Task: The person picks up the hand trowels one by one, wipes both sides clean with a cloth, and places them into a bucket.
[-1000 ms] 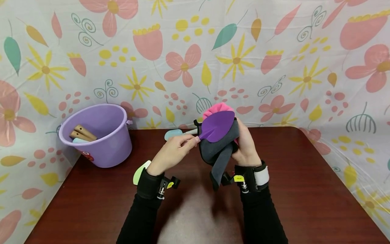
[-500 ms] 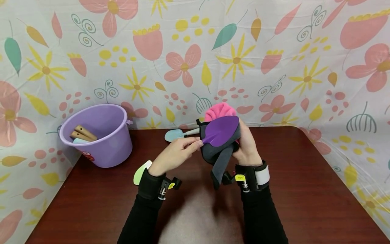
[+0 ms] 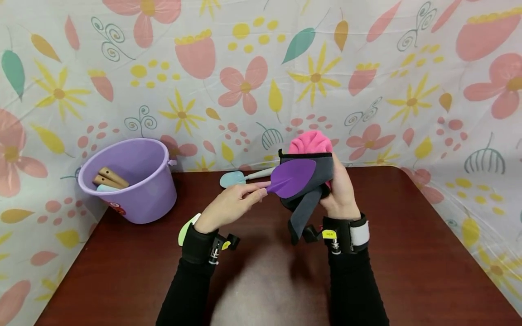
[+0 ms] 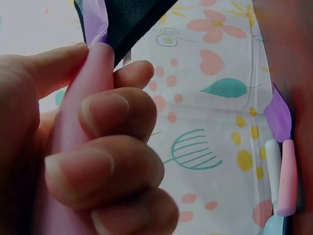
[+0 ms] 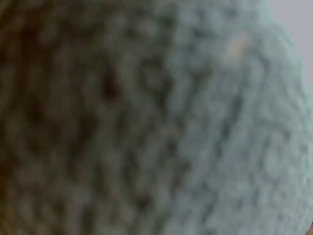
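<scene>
the small purple plastic shovel looks smooth with a soft sheen, and against it lies a grey and pink knitted cloth that is matt and fuzzy, its weave coarse in the right wrist view. at nine o'clock of them the round lilac plastic bucket is smooth and slightly glossy, holding pale matt wooden handles. the dark red-brown wooden table is polished and reflective, and the flower-printed sheet behind looks thin, creased and faintly shiny.

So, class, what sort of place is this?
Probably a staged tabletop set, not a garden: a dark wooden table, a floral backdrop sheet hung behind, and a purple bucket holding toy tools.
</scene>
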A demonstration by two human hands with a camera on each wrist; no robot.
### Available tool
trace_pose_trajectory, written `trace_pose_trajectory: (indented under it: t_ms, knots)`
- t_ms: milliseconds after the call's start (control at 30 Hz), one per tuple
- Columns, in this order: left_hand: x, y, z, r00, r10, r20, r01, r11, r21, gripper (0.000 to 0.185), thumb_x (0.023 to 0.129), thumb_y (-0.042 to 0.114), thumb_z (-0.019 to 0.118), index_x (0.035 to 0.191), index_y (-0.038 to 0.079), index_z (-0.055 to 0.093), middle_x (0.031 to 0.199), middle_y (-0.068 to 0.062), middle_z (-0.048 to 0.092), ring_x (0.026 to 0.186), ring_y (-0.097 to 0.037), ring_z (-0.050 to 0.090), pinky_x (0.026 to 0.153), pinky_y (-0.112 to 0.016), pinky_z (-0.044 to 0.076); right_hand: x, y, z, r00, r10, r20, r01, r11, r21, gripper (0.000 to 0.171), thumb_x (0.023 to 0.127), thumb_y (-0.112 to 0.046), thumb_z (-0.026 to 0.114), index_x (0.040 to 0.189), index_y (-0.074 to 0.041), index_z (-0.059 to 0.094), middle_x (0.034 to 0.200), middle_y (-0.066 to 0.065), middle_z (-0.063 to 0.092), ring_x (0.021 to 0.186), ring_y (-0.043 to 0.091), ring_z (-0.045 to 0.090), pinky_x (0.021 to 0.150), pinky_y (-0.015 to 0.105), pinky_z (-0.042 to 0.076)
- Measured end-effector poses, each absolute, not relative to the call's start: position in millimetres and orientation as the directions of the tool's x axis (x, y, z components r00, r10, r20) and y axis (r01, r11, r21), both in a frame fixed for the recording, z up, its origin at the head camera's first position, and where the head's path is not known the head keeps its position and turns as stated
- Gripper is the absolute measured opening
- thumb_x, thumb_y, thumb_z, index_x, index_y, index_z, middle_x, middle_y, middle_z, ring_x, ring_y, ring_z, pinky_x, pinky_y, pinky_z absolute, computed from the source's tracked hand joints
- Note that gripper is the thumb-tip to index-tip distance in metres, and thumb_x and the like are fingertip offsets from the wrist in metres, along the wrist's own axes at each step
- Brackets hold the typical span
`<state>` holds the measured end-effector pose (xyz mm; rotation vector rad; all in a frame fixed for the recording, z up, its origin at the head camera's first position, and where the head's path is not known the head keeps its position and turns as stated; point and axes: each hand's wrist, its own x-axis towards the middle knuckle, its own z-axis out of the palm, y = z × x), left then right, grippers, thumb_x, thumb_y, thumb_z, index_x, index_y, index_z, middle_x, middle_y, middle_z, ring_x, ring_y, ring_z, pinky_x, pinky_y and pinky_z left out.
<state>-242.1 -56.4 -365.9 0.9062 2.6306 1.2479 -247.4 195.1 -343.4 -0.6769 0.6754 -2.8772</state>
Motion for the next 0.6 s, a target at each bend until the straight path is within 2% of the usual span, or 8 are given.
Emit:
trace_pose_trajectory:
  t_ms: [100,167,267,333,400,467,500,600]
  knots:
    - [-240,-59,-368,-0.837,0.522,0.164,0.465,0.522,0.715,0.036,0.100,0.053,0.048,0.133,0.042,0.058,0.078,0.010,0.056,0.070,-0.010,0.052,0.062,-0.032,0.040,-247,199,-343,-0.863,-0.224,0.453,0.029,-0.916,-0.399,0.037,0.108,-0.022,0.037,0.085,0.003,0.051,0.078,0.012,0.050,0.079,0.025,0.055,0.076,0.031,0.045]
    - [-239,-60,-369,-0.848,0.502,0.170,0.462,0.544,0.701,0.036,0.099,0.054,0.048,0.131,0.042,0.060,0.075,0.010,0.055,0.070,-0.009,0.051,0.062,-0.032,0.039,-246,202,-344,-0.856,-0.218,0.469,0.019,-0.920,-0.392,0.036,0.108,-0.021,0.036,0.092,0.006,0.052,0.085,0.015,0.052,0.086,0.027,0.054,0.081,0.033,0.045]
    - [-239,-63,-370,-0.867,0.464,0.184,0.454,0.578,0.678,0.035,0.099,0.053,0.049,0.128,0.039,0.063,0.088,0.017,0.062,0.079,-0.005,0.055,0.068,-0.032,0.043,-245,209,-346,-0.880,-0.188,0.436,-0.033,-0.892,-0.452,0.033,0.108,-0.017,0.038,0.088,0.003,0.054,0.080,0.012,0.055,0.079,0.022,0.057,0.074,0.029,0.048]
    - [-239,-66,-370,-0.878,0.437,0.193,0.444,0.598,0.668,0.032,0.099,0.052,0.050,0.122,0.038,0.067,0.089,0.017,0.063,0.077,-0.006,0.054,0.067,-0.033,0.043,-246,212,-347,-0.889,-0.176,0.423,-0.063,-0.868,-0.493,0.032,0.108,-0.013,0.037,0.082,0.000,0.051,0.074,0.008,0.051,0.071,0.019,0.055,0.067,0.027,0.047]
    - [-239,-67,-368,-0.889,0.413,0.197,0.431,0.614,0.661,0.030,0.099,0.052,0.049,0.108,0.034,0.071,0.079,0.016,0.057,0.069,-0.007,0.050,0.063,-0.032,0.040,-248,216,-348,-0.896,-0.166,0.412,-0.089,-0.842,-0.533,0.030,0.107,-0.008,0.035,0.080,-0.002,0.047,0.069,0.005,0.047,0.064,0.017,0.053,0.062,0.026,0.046]
    - [-240,-69,-366,-0.899,0.390,0.198,0.418,0.632,0.653,0.031,0.100,0.052,0.048,0.093,0.030,0.069,0.068,0.010,0.045,0.063,-0.009,0.044,0.058,-0.032,0.035,-251,219,-347,-0.899,-0.169,0.404,-0.095,-0.826,-0.556,0.024,0.107,-0.005,0.033,0.087,-0.001,0.046,0.071,0.006,0.046,0.063,0.018,0.051,0.061,0.026,0.045]
    - [-240,-71,-365,-0.903,0.380,0.198,0.411,0.637,0.652,0.031,0.100,0.051,0.048,0.089,0.029,0.067,0.065,0.007,0.040,0.060,-0.011,0.041,0.057,-0.032,0.033,-252,221,-346,-0.905,-0.163,0.394,-0.108,-0.806,-0.581,0.022,0.106,-0.004,0.033,0.089,-0.002,0.047,0.072,0.006,0.046,0.063,0.018,0.052,0.061,0.026,0.046]
    - [-240,-77,-358,-0.915,0.351,0.199,0.394,0.670,0.629,0.034,0.100,0.051,0.047,0.084,0.026,0.065,0.062,0.007,0.036,0.058,-0.012,0.040,0.055,-0.032,0.033,-255,225,-343,-0.926,-0.146,0.348,-0.131,-0.741,-0.659,0.015,0.106,-0.006,0.038,0.096,-0.002,0.048,0.077,0.007,0.047,0.066,0.019,0.053,0.062,0.026,0.047]
